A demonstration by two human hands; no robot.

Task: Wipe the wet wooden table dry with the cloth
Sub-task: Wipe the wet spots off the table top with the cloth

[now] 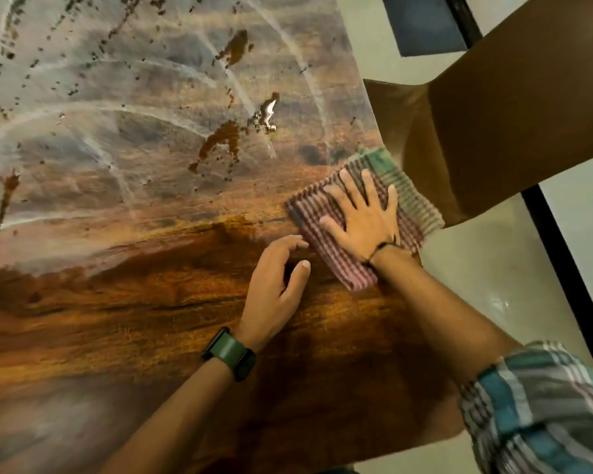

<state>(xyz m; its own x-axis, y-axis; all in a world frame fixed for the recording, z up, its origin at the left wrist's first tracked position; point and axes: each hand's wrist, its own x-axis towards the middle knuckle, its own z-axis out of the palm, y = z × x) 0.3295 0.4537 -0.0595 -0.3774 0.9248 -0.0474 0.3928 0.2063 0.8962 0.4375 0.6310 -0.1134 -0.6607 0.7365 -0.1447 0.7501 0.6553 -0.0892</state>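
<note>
I have one view only, from the head-worn wide-angle camera: it looks steeply down and forward, close over the streaked brown wooden desk (134,302), whose right edge and the pale tiled floor (493,268) beyond it show.

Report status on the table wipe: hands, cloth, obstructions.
Right hand flat on cloth at table edge. Left hand resting on wood, holding nothing. Puddles remain ahead. Chair beside edge.

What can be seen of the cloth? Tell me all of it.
The cloth is a ribbed woven rag, checked red and white with green stripes at its far end. It lies flat, apparently folded, at the wooden table's right edge, one corner overhanging. The right hand presses on it with fingers spread straight. The left hand rests on the table beside it, not touching it.
</note>
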